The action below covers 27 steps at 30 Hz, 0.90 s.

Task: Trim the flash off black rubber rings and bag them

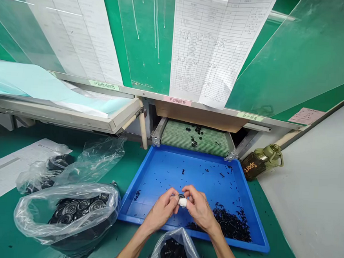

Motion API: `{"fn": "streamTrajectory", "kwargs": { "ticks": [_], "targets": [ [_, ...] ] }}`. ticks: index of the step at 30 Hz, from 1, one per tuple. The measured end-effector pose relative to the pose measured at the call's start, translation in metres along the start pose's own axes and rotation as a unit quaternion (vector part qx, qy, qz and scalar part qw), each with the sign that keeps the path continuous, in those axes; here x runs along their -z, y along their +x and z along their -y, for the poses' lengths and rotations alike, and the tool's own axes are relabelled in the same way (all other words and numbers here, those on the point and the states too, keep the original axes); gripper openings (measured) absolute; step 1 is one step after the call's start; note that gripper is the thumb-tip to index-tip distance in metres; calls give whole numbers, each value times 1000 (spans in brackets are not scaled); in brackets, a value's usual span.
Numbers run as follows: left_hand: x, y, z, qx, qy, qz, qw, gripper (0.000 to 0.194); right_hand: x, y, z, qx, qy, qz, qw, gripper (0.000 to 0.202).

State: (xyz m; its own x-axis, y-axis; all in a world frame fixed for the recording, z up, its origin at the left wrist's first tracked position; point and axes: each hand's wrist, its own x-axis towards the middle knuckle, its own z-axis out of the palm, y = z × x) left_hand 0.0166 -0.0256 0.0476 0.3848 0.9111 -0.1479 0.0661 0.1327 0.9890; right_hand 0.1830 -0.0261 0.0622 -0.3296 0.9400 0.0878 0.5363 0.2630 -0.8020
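Head view: I log left hand (161, 210) and right hand (199, 210) pinching a curved black part (181, 196) over the smooth blue plastic tray (164, 175); leftward, a crinkled clear bag (25, 221) holds ringed black discs (71, 207).

Left fingers (171, 192), right fingers (192, 192) hold black part (181, 196) above blue tray (163, 171); open bag (64, 235) beside tray.

Two hands (198, 210), one held black part (181, 196), one blue tray (137, 181), two wide-open plastic bags (87, 229), one bottle (256, 162)
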Motion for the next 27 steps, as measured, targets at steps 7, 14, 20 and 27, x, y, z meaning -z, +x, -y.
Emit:
{"fn": "streamTrajectory", "kwargs": {
  "ticks": [7,14,20,27],
  "targets": [
    [2,3,-3,-27,44,-13,999,30,1,8,-4,57,-8,15,998,31],
    [-11,19,19,-9,-66,-81,994,31,-9,31,-26,28,-39,-9,999,26],
    [3,22,31,54,-265,-151,951,46,35,100,-40,-56,-294,-195,934,32],
    [7,21,19,67,-285,-182,939,35,46,162,-44,-103,-381,-210,895,31]
  ]
}}
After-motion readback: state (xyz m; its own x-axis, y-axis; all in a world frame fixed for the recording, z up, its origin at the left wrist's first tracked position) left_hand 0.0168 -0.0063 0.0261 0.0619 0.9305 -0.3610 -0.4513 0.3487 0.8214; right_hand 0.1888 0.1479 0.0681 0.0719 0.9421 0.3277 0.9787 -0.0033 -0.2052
